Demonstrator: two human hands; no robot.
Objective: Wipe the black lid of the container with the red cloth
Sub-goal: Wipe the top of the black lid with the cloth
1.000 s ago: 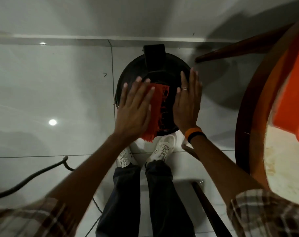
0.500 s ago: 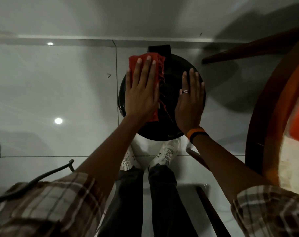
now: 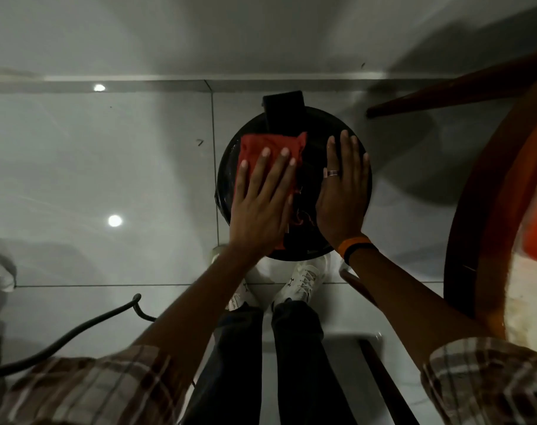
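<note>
At the centre of the frame the black lid faces up. The left hand lies flat, fingers spread, on the red cloth. The right hand presses flat on the lid just beside it.

Likely home: glossy tiled floor, round wooden table, loose cable.
</note>
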